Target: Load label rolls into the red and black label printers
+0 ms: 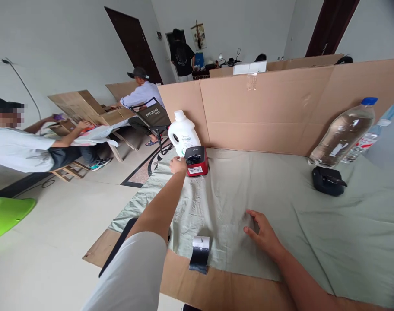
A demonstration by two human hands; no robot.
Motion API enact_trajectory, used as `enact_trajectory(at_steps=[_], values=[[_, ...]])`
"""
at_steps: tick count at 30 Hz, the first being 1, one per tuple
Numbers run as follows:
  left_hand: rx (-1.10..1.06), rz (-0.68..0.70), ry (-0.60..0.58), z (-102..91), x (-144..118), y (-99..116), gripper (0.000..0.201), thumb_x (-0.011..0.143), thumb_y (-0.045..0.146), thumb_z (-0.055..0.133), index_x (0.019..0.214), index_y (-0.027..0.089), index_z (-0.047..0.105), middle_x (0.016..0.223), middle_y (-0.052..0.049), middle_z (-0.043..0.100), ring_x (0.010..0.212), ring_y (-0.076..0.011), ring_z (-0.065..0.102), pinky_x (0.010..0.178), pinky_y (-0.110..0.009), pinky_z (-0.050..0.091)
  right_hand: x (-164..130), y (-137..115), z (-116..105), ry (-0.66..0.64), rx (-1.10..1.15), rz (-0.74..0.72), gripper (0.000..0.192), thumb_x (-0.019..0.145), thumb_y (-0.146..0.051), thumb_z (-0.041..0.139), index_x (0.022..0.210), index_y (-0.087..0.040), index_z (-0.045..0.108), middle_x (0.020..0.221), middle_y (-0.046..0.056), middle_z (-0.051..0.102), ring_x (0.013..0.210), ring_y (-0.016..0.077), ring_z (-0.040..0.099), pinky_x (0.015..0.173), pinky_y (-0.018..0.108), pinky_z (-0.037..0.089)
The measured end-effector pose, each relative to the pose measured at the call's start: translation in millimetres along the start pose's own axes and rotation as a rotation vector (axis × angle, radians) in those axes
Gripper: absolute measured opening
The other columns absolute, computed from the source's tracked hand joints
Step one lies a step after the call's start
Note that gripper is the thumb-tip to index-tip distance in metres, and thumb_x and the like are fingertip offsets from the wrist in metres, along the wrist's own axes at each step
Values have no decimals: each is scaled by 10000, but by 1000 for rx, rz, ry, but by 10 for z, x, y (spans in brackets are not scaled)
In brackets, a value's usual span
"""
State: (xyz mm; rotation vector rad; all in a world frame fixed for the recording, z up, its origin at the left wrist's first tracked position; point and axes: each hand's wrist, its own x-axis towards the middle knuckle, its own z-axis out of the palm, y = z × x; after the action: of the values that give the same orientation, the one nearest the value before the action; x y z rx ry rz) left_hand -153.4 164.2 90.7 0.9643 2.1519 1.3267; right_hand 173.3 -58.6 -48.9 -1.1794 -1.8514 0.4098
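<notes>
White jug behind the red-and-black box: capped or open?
Capped: a white cap covers the neck of the white jug, behind the red-and-black box by the left hand.

1. A small box (197,161) is coloured red, with a black top.
2. Its front is marked with a white label (195,169).
3. It is set upright on the pale green cloth (245,185), just in front of the white jug (184,134).
</notes>
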Motion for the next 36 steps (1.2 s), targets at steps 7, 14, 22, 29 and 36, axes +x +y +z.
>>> enact_trajectory(at_steps=[7, 14, 22, 29, 36], values=[[91, 627, -555, 441, -1793, -464, 432, 780, 298, 642, 1197, 218, 559, 1366, -134, 527, 1331, -313, 439, 1120, -491, 325, 250, 60, -158, -33, -159, -21, 338, 884, -441, 581, 1173, -267, 616, 1044, 88, 721, 942, 232, 674, 786, 382, 561], [605, 812, -943, 311, -3080, -974, 600, 939, 429, 428, 1493, 213, 353, 1634, -101, 172, 1514, -323, 79, 1201, -558, 107, 1098, 755, -1495, 64, -873, 396, 518, 818, -403, 620, 1272, -157, 591, 1474, 201, 436, 1398, 433, 282, 1083, 627, 254], [731, 1000, -849, 271, -3136, -1023, 607, 977, 466, 346, 1522, 203, 315, 1628, -107, 191, 1510, -333, 91, 1206, -566, 86, 930, 1343, -2100, 121, -744, 1016, 847, 818, -600, 563, 1522, -228, 274, 1518, 258, 246, 1333, 467, 378, 1028, 562, 333], [679, 974, -866, 267, -3151, -1011, 609, 968, 456, 372, 1506, 172, 350, 1618, -131, 214, 1505, -360, 94, 1199, -597, 65, 708, 1031, -1641, 273, -676, 826, 778, 788, -517, 593, 1465, -186, 397, 1321, 231, 420, 1208, 408, 468, 1014, 544, 361], [542, 876, -841, 264, -3122, -1009, 591, 922, 285, 426, 1480, 100, 362, 1584, -152, 301, 1497, -323, 172, 1216, -557, 112, 228, 166, -721, 125, -570, 282, 687, 770, -515, 626, 1360, -176, 530, 1229, 191, 479, 1146, 354, 498, 982, 546, 432]])
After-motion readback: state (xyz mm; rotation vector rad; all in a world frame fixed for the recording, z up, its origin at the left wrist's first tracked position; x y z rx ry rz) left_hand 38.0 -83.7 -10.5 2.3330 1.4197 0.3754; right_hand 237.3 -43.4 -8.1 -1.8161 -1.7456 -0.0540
